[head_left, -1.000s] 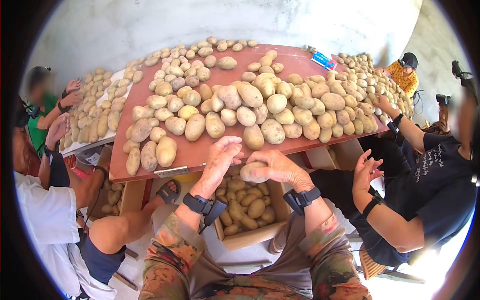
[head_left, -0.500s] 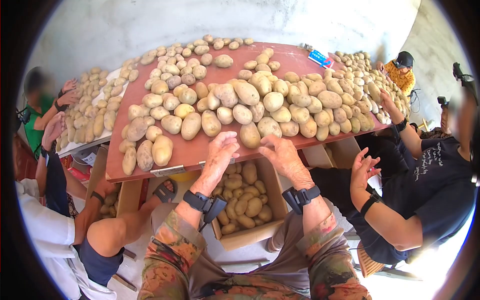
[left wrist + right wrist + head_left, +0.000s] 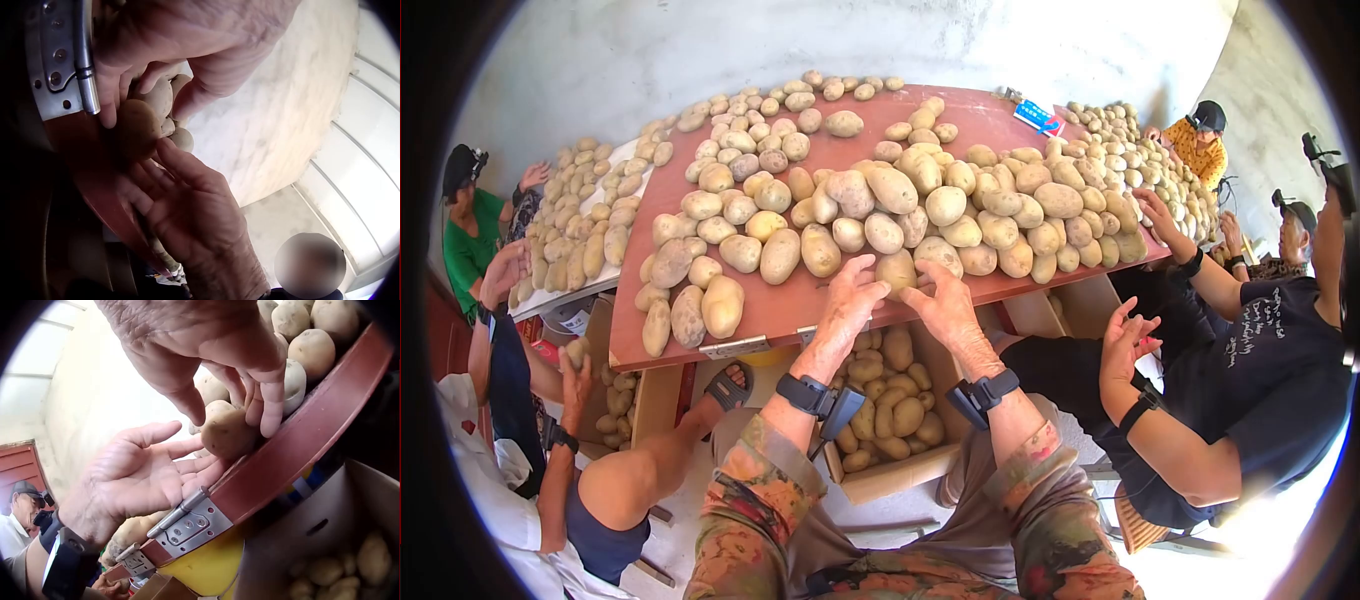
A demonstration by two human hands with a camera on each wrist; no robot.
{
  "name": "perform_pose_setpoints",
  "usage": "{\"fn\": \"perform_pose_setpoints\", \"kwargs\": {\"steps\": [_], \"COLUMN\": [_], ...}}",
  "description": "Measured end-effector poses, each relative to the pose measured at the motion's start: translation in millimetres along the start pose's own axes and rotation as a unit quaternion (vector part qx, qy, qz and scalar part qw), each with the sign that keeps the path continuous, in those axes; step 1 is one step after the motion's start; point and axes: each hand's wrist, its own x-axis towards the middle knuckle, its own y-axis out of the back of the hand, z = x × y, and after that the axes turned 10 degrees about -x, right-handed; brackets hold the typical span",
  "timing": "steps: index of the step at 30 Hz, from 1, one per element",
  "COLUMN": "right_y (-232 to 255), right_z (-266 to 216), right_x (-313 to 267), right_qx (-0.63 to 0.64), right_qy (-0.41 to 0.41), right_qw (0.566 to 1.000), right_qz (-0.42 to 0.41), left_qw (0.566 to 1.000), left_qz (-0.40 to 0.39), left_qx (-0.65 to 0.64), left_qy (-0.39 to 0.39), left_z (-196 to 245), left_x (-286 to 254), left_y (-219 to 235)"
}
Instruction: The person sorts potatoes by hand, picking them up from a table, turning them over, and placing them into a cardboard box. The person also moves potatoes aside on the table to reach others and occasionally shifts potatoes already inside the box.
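A potato (image 3: 896,272) lies at the front edge of the red table (image 3: 785,308), with both hands around it. On its left is my left hand (image 3: 852,308), fingers extended; its palm and fingers also show beside the potato (image 3: 228,434) in the right wrist view. My right hand (image 3: 945,312) comes in from the other side, thumb and fingers spread loosely about the potato, fingertips right at its skin. Below the hands stands a cardboard box (image 3: 900,478) holding several potatoes (image 3: 890,405).
Heaped potatoes (image 3: 1000,205) cover much of the tabletop. A metal hinge (image 3: 194,525) sits on the table's edge. People sit close on both sides; one hand (image 3: 575,385) at left holds a potato. A blue-and-white packet (image 3: 1037,117) lies at the back.
A second ago my right hand held a potato above the box; half a second ago it had let go. Since then both hands have closed in around the potato at the table edge.
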Motion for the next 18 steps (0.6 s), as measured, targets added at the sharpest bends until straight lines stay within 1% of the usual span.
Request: {"fn": "perform_pose_setpoints", "kwargs": {"steps": [2,5,8,11,13,14,17,18], "right_y": [0,14,4,2,-1,-4,-1,7], "right_z": [4,-5,0,-9,-4,-1,4,0], "right_x": [2,0,-4,-13,-10,-10,-4,-4], "right_qx": [0.012,0.035,-0.074,-0.153,-0.142,-0.136,-0.082,-0.012], "right_qy": [-0.003,-0.035,0.075,0.078,0.096,0.103,0.089,0.054], "right_qw": [1.0,0.997,0.994,0.985,0.985,0.985,0.992,0.998], "right_qz": [-0.011,-0.051,-0.002,-0.004,0.016,0.022,0.04,0.025], "left_qw": [1.0,0.999,0.998,0.998,0.998,0.997,0.999,0.999], "left_qz": [-0.005,-0.026,-0.032,-0.043,-0.046,-0.038,-0.026,-0.017], "left_qx": [0.01,0.036,0.057,0.051,0.038,0.063,0.037,0.033], "left_qy": [0.006,0.012,-0.001,-0.016,-0.02,-0.017,-0.009,-0.004], "left_z": [0,4,1,0,-3,-4,0,2], "left_x": [2,-3,-6,-6,-4,-1,-2,-3], "left_y": [2,5,6,5,8,9,9,10]}}
